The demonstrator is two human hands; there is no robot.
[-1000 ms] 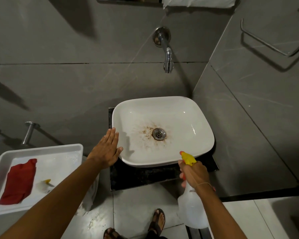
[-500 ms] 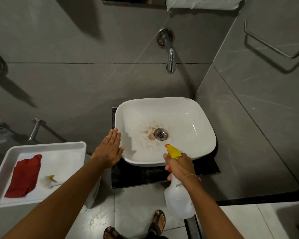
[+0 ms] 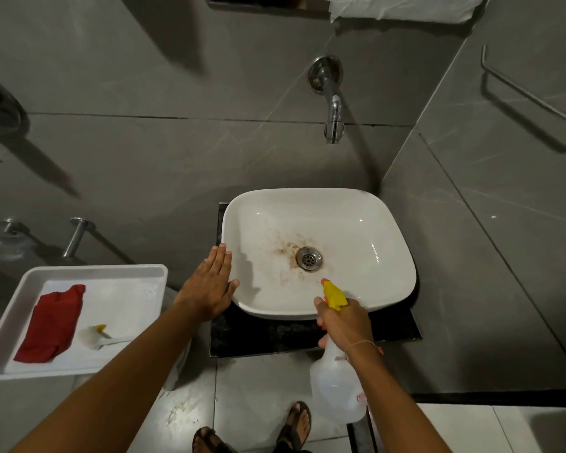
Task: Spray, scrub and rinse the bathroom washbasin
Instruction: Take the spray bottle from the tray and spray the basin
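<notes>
1. Head view gives me the whole corner: the white washbasin sits on a dark slab against the grey tiled wall, with the wall tap above it and no water running that I can see.
2. Off to my left a white tray holds a red cloth and, beside it, a small brush, both untouched.
3. My right hand is wrapped around the neck of the spray bottle, fingers closed on it. The clear body hangs below the hand, out in front of the basin.
4. My left hand lies flat and open against the basin's left rim, holding nothing, only steadying.
5. The yellow nozzle is over the near rim and points toward the drain.
6. Brown staining rings the drain and trails to its left. I judge this to be the spray step, with scrubbing and rinsing not yet done.
7. Next I would squeeze the trigger and sweep the nozzle over the stain, then reach to the tray for the brush.
</notes>
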